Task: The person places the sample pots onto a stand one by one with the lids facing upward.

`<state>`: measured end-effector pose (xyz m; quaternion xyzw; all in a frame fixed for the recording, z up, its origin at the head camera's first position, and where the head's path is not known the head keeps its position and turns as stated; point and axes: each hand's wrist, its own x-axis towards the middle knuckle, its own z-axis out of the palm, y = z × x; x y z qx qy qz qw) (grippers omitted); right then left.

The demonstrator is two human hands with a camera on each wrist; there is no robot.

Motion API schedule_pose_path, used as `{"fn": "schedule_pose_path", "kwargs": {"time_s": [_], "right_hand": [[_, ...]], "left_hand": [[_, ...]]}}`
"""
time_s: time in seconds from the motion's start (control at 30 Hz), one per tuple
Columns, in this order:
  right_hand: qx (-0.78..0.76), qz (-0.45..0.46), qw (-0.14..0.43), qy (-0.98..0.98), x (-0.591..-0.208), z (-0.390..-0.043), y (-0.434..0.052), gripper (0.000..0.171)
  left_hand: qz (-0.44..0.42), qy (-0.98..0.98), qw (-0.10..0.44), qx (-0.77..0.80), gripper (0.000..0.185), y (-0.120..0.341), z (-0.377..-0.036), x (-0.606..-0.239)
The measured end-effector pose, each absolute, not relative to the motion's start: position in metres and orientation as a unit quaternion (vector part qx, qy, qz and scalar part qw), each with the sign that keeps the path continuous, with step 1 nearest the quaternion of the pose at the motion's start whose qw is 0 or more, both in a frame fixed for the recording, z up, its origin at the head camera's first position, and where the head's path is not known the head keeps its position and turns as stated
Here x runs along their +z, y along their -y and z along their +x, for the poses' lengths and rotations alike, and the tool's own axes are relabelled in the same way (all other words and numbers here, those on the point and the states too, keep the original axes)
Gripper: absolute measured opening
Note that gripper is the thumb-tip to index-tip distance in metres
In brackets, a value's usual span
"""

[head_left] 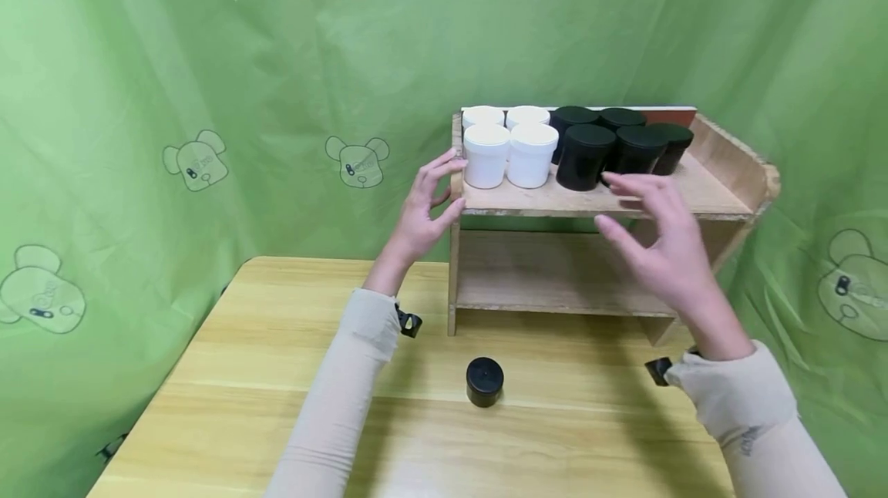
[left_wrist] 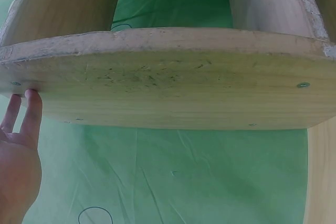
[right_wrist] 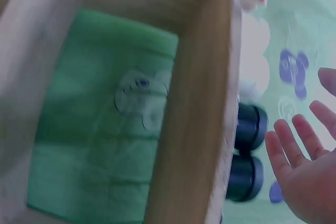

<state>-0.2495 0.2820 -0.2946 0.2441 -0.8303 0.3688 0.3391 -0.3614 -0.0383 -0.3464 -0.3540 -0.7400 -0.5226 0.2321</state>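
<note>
My left hand [head_left: 425, 213] touches the left side panel of the wooden shelf [head_left: 597, 213]; in the left wrist view its fingertips [left_wrist: 32, 98] rest against the panel's outer face. My right hand [head_left: 662, 243], fingers spread and holding nothing, hovers in front of the top board by the black jars. On that board stand several white jars [head_left: 486, 159] at the left and several black jars [head_left: 586, 159] to their right, in two rows. The right wrist view shows the right hand [right_wrist: 310, 171] apart from the black jars [right_wrist: 249, 127].
A single black jar [head_left: 484, 382] stands on the wooden table [head_left: 305, 359] in front of the shelf. The shelf has a lower board [head_left: 541, 274]. A green patterned curtain [head_left: 277, 82] hangs behind and at both sides.
</note>
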Motion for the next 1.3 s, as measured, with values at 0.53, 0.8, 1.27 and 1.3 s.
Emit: {"fn": "schedule_pose_path", "kwargs": {"time_s": [0.53, 0.8, 1.27, 1.3], "right_hand": [[0.346, 0.317, 0.122, 0.875, -0.421, -0.223, -0.228, 0.054], [0.329, 0.319, 0.029, 0.889, -0.478, -0.212, -0.214, 0.056], [0.315, 0.328, -0.038, 0.890, -0.508, -0.215, -0.202, 0.058], [0.313, 0.328, -0.040, 0.890, -0.509, -0.215, -0.202, 0.059]], "left_hand": [[-0.351, 0.737, 0.237, -0.526, 0.054, 0.041, -0.359, -0.346], [-0.354, 0.737, 0.236, -0.525, 0.055, 0.040, -0.360, -0.345], [-0.350, 0.742, 0.232, -0.523, 0.054, 0.039, -0.360, -0.347], [-0.350, 0.742, 0.231, -0.524, 0.055, 0.038, -0.360, -0.347]]}}
